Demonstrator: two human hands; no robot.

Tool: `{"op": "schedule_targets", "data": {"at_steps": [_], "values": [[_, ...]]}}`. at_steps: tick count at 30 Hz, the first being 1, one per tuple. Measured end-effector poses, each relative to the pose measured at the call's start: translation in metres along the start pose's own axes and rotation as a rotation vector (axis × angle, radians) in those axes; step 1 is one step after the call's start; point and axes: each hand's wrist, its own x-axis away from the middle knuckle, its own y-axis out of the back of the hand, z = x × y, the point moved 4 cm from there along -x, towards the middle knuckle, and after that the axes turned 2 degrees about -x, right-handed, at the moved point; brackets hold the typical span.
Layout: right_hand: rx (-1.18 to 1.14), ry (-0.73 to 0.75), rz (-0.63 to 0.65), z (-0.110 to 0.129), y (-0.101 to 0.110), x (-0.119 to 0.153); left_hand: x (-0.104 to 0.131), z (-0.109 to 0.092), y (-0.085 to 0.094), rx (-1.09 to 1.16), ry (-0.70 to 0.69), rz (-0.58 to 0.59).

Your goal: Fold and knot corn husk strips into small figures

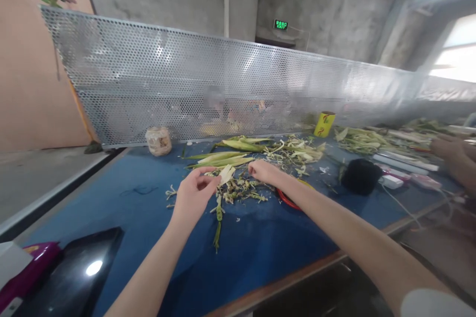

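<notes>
My left hand [194,192] pinches a pale corn husk piece [227,174] between thumb and fingers. My right hand [263,172] is closed above the scraps, and whatever its fingertips hold, if anything, is hidden. Below both hands lies a loose heap of small twisted husk pieces [238,192]. From its near side a green braided husk strand [218,215] runs toward me. Just behind my hands are long green corn husks [223,159], with a tangle of thin husk shreds [293,153] to their right. A red ring-shaped rim [285,200] shows partly beneath my right forearm.
A perforated metal screen [178,74] borders the back of the blue table [148,237]. A wrapped jar [158,140] and a yellow can [324,124] stand near it. At right lie a black object [361,177], a white tube and cables; another person's hand [451,151] is there. A black panel [89,267] lies front left.
</notes>
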Motion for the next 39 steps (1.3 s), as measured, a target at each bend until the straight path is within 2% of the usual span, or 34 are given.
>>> {"op": "schedule_targets", "data": {"at_steps": [6,8,11,13,15,19,24,31,37,39], "values": [[0.097,-0.302,-0.218,-0.073,0.05,0.014,-0.001,-0.001,-0.001,-0.025,-0.025,0.001],[0.114,-0.32,-0.254,-0.085,0.06,0.02,0.0,-0.002,-0.001,-0.025,-0.035,-0.005],[0.094,-0.159,-0.203,-0.075,0.054,0.029,0.001,-0.003,0.0,-0.02,-0.017,-0.011],[0.064,-0.003,-0.117,-0.059,0.04,0.036,0.001,-0.003,0.0,-0.015,-0.011,-0.009],[0.048,0.084,-0.072,-0.047,0.026,0.043,0.001,-0.002,-0.001,-0.019,-0.019,-0.004],[0.04,0.14,-0.075,-0.041,0.01,0.051,0.0,-0.001,-0.002,-0.032,-0.018,0.007],[-0.006,0.132,-0.169,-0.046,0.017,0.053,0.001,-0.004,0.0,-0.039,-0.014,-0.007],[-0.06,-0.032,-0.325,-0.057,0.043,0.055,0.002,-0.004,-0.001,-0.063,-0.034,-0.001],[0.01,-0.388,-0.488,-0.109,0.076,0.049,0.003,-0.007,0.0,-0.073,-0.026,0.002],[0.035,-0.461,-0.464,-0.117,0.078,0.045,0.003,-0.008,0.001,-0.09,-0.025,-0.009]]}}
